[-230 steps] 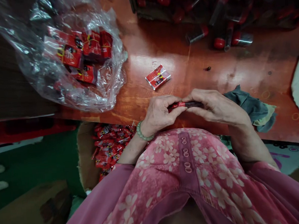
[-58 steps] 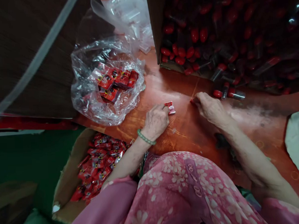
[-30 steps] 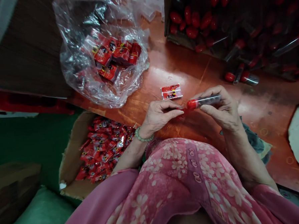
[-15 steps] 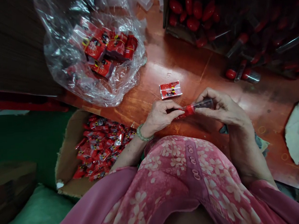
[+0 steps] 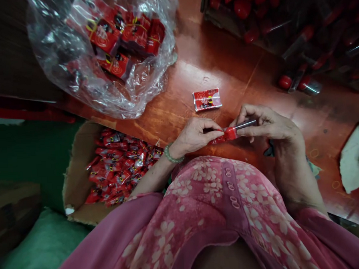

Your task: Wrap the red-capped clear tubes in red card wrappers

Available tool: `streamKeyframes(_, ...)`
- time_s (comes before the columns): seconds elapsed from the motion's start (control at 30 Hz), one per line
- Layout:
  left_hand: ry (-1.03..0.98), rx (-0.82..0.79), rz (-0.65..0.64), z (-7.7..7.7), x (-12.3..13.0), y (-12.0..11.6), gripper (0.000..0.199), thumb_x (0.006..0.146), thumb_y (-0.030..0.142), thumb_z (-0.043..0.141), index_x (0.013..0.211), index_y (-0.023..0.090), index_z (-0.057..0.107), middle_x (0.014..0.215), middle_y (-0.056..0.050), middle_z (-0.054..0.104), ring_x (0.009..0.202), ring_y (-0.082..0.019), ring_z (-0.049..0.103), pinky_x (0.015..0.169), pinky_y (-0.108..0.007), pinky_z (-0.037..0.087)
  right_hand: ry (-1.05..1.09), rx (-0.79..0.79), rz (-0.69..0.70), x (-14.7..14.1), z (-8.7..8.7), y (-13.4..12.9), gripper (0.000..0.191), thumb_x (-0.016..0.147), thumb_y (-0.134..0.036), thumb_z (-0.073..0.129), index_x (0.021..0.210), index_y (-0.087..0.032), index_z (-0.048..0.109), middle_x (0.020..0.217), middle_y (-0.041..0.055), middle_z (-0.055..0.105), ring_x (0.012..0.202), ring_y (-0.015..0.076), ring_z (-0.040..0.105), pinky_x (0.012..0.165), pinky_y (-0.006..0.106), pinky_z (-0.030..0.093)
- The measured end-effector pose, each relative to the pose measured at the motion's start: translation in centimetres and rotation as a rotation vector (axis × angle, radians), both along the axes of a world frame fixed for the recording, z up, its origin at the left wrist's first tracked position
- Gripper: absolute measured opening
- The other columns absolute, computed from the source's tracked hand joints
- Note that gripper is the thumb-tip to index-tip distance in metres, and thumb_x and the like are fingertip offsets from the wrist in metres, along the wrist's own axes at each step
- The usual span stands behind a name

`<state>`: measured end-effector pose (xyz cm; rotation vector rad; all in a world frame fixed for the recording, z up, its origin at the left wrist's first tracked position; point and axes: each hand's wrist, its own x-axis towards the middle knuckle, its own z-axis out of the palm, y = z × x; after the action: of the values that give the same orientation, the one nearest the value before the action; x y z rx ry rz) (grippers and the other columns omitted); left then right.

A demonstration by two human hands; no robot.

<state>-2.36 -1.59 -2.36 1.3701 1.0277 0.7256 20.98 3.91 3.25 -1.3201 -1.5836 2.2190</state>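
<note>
Just above the table edge, my left hand (image 5: 193, 137) pinches the end of a red printed sleeve (image 5: 218, 140) between thumb and fingers. My right hand (image 5: 273, 123) grips a clear tube (image 5: 246, 124) with a rounded red cap (image 5: 230, 133). The capped end points left and sits at or inside the sleeve's right end; how deep it goes is hard to see. A small flat stack of red printed sleeves (image 5: 207, 99) lies on the table just beyond my hands.
A clear plastic bag (image 5: 136, 106) with banded bundles of sleeves lies at the upper left. Below it, a cardboard box (image 5: 74, 172) holds many red wrapped pieces (image 5: 118, 170). Red-capped tubes (image 5: 311, 85) fill the dark upper right. Whitish cloth (image 5: 357, 157) lies at the right.
The view has shifted slightly. My right fingers have moved along the tube and spread a little differently, and the red cap shows more plainly. My left hand keeps its pinch on the sleeve.
</note>
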Motion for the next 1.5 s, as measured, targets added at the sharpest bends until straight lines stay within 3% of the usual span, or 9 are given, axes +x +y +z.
streamKeyframes(0.27,0.028,0.035,-0.040,-0.1,0.0,0.2,0.029,0.090,0.035,0.059,0.074,0.015,0.073,0.068,0.000,0.068,0.061,-0.010,0.055,0.062,-0.023,0.042,0.061,0.087,-0.124,-0.2,-1.6,-0.2,0.040,0.069,-0.043,0.090,0.082,-0.020,0.059,0.079,0.0006,0.074,0.067,0.0137,0.064,0.060,0.026,0.049)
streamKeyframes(0.53,0.104,0.119,-0.088,0.0,0.0,0.1,0.037,0.093,0.037,0.052,0.068,0.015,0.066,0.063,0.000,0.059,0.060,-0.011,0.050,0.061,-0.026,0.037,0.119,0.040,-0.073,-0.1,-2.0,0.0,0.035,0.070,-0.034,0.088,0.082,-0.019,0.059,0.098,0.0064,0.079,0.084,0.0166,0.072,0.074,0.030,0.056)
streamKeyframes(0.87,0.062,0.036,-0.034,0.2,0.8,-0.6,0.037,0.094,0.040,0.052,0.076,0.013,0.071,0.066,0.000,0.061,0.061,-0.010,0.050,0.061,-0.025,0.036,0.056,0.104,-0.066,0.1,-1.6,-0.4,0.032,0.071,-0.035,0.087,0.081,-0.020,0.062,0.091,0.0029,0.077,0.073,0.0135,0.067,0.067,0.027,0.053)
streamKeyframes(1.07,0.059,-0.061,-0.065,-0.1,0.8,-0.5,0.039,0.084,0.050,0.069,0.095,0.014,0.077,0.077,-0.001,0.072,0.067,-0.012,0.058,0.066,-0.024,0.042,0.010,0.155,-0.043,-0.3,-1.3,-0.3,0.032,0.069,-0.035,0.088,0.081,-0.020,0.063,0.085,0.0016,0.074,0.067,0.0129,0.062,0.060,0.025,0.049)
streamKeyframes(1.27,0.085,-0.070,-0.047,-0.3,1.0,-0.1,0.038,0.085,0.049,0.066,0.082,0.013,0.077,0.066,0.000,0.068,0.059,-0.010,0.052,0.060,-0.024,0.039,-0.055,0.191,-0.010,-1.2,-0.2,-0.7,0.030,0.071,-0.034,0.085,0.085,-0.021,0.062,0.073,-0.0019,0.064,0.060,0.0104,0.053,0.052,0.024,0.040)
streamKeyframes(1.5,0.064,-0.083,-0.131,0.5,0.4,0.5,0.038,0.086,0.048,0.066,0.080,0.013,0.077,0.062,0.001,0.063,0.057,-0.009,0.048,0.058,-0.023,0.036,-0.014,0.230,-0.047,-1.8,-0.4,-1.4,0.028,0.075,-0.034,0.079,0.092,-0.022,0.060,0.086,0.0010,0.066,0.071,0.0128,0.059,0.061,0.025,0.048)
